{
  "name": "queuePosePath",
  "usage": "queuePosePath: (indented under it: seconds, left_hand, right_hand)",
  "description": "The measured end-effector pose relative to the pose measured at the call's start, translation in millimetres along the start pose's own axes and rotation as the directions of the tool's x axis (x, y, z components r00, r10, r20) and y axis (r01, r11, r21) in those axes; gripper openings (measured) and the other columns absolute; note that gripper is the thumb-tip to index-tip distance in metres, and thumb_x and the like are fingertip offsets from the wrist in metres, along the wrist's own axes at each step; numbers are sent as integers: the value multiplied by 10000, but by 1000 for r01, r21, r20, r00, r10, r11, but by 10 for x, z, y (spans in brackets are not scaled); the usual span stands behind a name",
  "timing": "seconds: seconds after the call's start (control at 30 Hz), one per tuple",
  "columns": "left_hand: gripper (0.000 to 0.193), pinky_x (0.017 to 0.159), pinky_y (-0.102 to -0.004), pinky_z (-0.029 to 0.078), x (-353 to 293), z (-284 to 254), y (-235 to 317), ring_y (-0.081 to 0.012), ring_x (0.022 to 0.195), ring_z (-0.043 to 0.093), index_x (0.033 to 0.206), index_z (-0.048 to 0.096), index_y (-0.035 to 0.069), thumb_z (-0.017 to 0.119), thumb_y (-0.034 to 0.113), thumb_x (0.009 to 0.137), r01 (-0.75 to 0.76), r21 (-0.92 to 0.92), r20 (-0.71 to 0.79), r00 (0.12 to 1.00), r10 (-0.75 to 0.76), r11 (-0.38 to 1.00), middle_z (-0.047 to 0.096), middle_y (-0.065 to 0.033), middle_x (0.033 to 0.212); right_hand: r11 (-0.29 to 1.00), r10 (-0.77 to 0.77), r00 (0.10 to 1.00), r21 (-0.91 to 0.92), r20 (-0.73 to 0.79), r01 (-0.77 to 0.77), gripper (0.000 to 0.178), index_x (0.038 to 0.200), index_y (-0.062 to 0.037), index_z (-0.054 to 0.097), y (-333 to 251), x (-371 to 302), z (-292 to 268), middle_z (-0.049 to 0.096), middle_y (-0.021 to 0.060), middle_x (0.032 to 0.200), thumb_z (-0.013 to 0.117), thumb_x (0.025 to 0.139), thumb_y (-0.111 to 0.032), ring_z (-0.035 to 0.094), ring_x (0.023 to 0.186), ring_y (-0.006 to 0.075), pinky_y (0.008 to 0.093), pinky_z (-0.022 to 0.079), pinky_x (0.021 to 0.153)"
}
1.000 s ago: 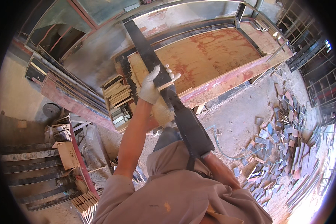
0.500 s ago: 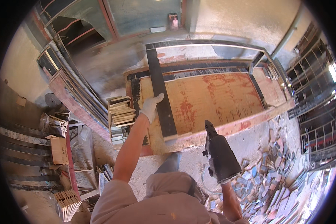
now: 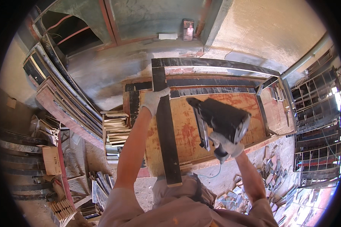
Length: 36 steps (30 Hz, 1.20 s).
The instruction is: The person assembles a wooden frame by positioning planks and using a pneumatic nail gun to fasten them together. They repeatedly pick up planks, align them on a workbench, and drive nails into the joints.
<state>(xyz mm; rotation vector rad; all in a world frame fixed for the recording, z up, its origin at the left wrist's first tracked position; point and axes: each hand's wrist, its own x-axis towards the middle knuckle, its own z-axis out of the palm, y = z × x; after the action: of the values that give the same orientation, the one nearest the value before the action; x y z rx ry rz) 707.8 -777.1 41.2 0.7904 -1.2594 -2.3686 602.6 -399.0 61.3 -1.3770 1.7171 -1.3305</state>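
My left hand [image 3: 154,101], in a pale work glove, is closed around a black wooden strip [image 3: 168,136] near its far end. That strip runs toward me past the bench's near edge, its cut end by my waist. At its far end it meets a long black rail [image 3: 216,65], forming a corner of a frame. In my right hand [image 3: 228,145], also gloved, is a black nail gun [image 3: 221,118], held by its handle. The gun hangs over the plywood-topped bench [image 3: 185,147], tilted, its nose toward the strip but apart from it. A thin hose trails below it.
Short wood pieces [image 3: 115,130] are stacked at the bench's left end. Long boards [image 3: 60,109] lean along the left wall. Offcuts [image 3: 235,196] litter the floor at the right, beside dark racks [image 3: 318,132]. A cardboard box [image 3: 51,160] stands at the left.
The nail gun has risen from beside the bench, swung left and turned over the plywood. The black frame has shifted toward me, its strip now overhanging the near edge; my left hand still grips it.
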Motion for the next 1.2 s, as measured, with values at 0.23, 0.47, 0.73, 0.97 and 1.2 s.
queuePosePath:
  seconds: [0.23,0.47,0.73,0.97,1.2]
  left_hand:
    - [263,596,-295,525,200,-93,-134,-136,674,655,959,778,40,881,204,781,53,212,-183,983,-14,976,710,-17,814]
    - [273,623,-299,518,280,-186,-267,-132,675,642,943,779,26,891,185,752,-15,202,-170,984,50,979,717,-16,820]
    - [298,610,-302,513,135,-108,-158,-130,660,627,946,770,-3,898,169,739,-20,145,-186,981,47,989,714,-35,812]
    - [289,623,-300,515,82,-79,-113,-117,682,625,927,776,-8,896,175,739,-64,224,-178,978,106,972,728,-35,834]
    - [318,649,-287,525,46,-16,-46,-106,694,631,966,774,-6,890,194,748,-56,194,-149,985,86,979,739,-25,852]
  right_hand:
    - [948,258,870,64,419,-312,646,1414,-5,482,-240,1480,-308,538,15,914,784,862,-152,539,823,131,268,466,761]
    - [748,627,767,172,132,-641,70,968,-47,678,-897,2529,-98,534,6,629,661,906,-74,517,495,124,286,423,447]
    - [728,646,752,189,132,-659,56,907,-40,688,-975,2810,-82,483,-9,596,692,862,-73,470,458,118,283,382,424]
    - [701,679,712,130,176,-701,64,878,-54,699,-1128,2779,-122,467,-23,587,717,817,-64,442,457,111,279,358,428]
    - [685,719,687,56,107,-726,42,853,-65,703,-1195,2873,-208,467,-23,588,711,827,-97,458,498,108,287,380,471]
